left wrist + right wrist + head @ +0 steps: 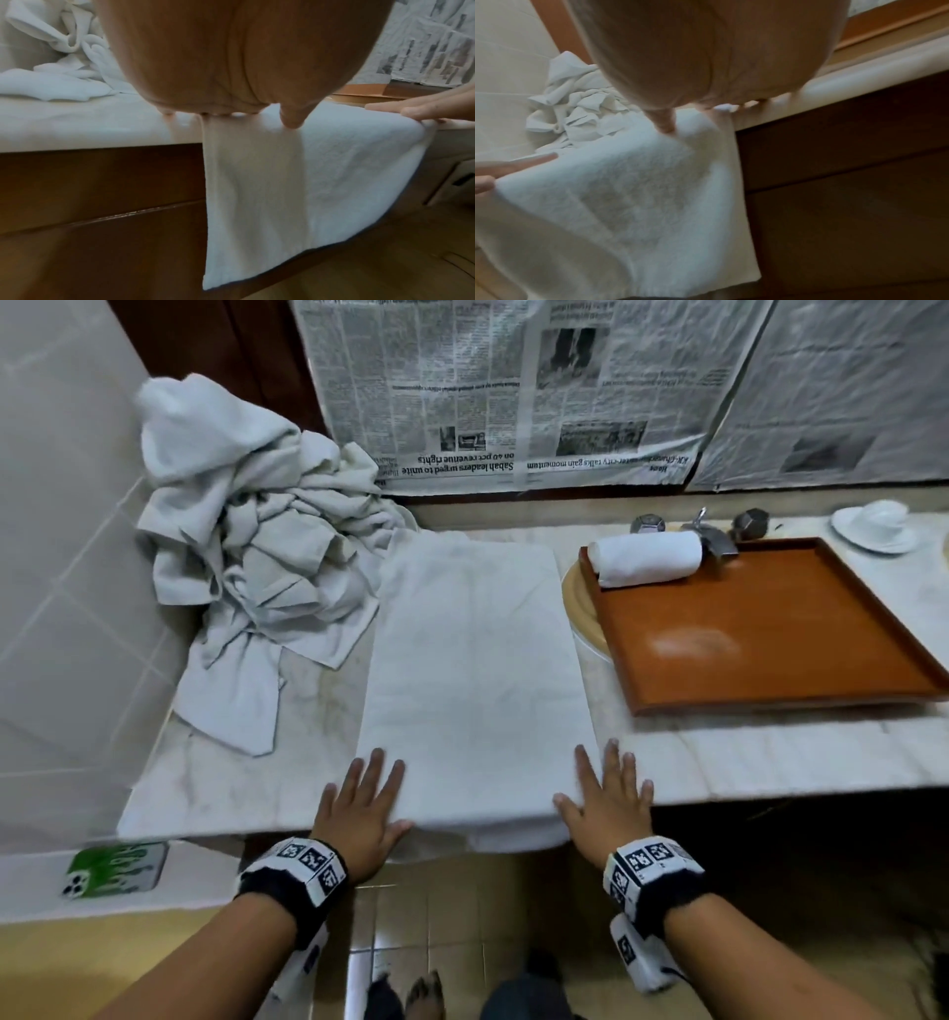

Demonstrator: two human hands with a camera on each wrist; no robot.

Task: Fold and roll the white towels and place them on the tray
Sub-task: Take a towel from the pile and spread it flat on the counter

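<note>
A white towel (475, 660), folded into a long strip, lies flat on the marble counter, and its near end hangs over the front edge (295, 182) (628, 203). My left hand (362, 806) rests flat on its near left corner with straight fingers. My right hand (608, 796) lies flat on the near right corner, half on the counter. A rolled white towel (644, 557) sits at the far left end of the brown tray (770, 639). A heap of unfolded white towels (257, 546) lies at the back left.
The tray sits over a basin rim (577, 608), with a tap (714, 534) behind it. A cup and saucer (875, 526) stand at the far right. Newspaper (513, 387) covers the back wall. A phone in a green case (115, 868) lies on a lower ledge at left.
</note>
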